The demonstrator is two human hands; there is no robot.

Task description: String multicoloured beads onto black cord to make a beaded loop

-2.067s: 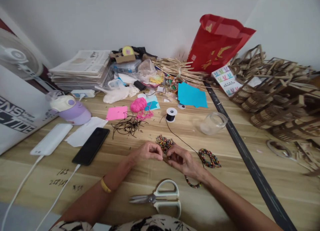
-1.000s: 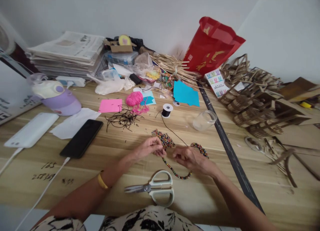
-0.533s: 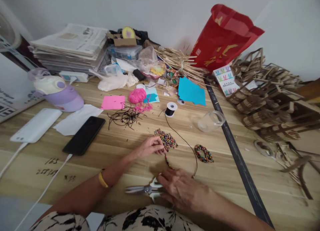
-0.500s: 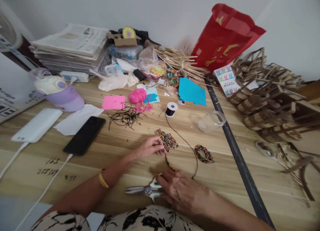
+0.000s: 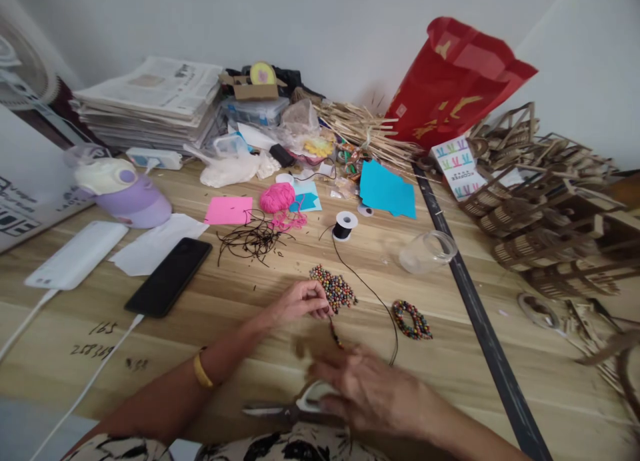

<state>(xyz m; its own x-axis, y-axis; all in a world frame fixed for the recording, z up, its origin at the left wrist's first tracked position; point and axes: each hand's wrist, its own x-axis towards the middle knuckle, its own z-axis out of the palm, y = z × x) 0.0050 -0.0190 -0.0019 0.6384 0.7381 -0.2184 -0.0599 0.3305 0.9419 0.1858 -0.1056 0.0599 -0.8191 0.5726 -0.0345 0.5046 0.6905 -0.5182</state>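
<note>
My left hand (image 5: 303,300) pinches a multicoloured beaded string (image 5: 335,332); under my right hand (image 5: 375,388), grip unclear, are white-handled metal scissors (image 5: 291,412).

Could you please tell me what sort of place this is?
Probably a small craft workspace, perhaps in a home: a pile of loose beads and a spool of black cord on the table, with many small baskets nearby.

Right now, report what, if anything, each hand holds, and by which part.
The left hand pinches the beaded cord by the end near the loose beads. The right hand is at the scissors' handles; blur hides any grip.
</note>
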